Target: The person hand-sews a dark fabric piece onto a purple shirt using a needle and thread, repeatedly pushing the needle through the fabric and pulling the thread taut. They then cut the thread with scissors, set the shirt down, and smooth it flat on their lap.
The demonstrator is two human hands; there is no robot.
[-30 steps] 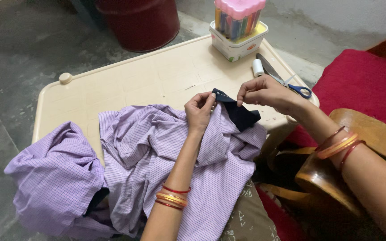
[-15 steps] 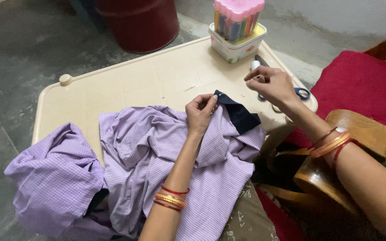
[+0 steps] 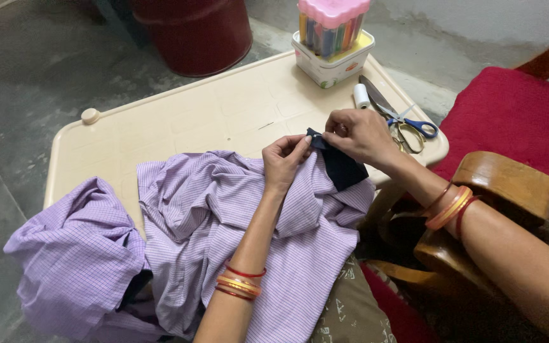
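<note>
Beyond the right hand (image 3: 360, 134) stands a white tub (image 3: 332, 60) holding a pink-lidded case of coloured tubes. Both hands pinch a dark navy patch (image 3: 341, 166) on the purple checked shirt (image 3: 211, 222) spread over the desk (image 3: 179, 121); the left hand (image 3: 284, 162) grips its corner. Whether a needle is held is unclear.

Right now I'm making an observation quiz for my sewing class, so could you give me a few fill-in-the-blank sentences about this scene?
1. Both the left hand and the right hand pinch a small piece of ____ fabric.
2. The checked shirt spread over the table is ____ in colour.
3. The scissors beside the white thread spool have ____ handles.
4. The lid of the box of coloured spools is ____.

Missing words: dark navy; purple; blue; pink
</note>
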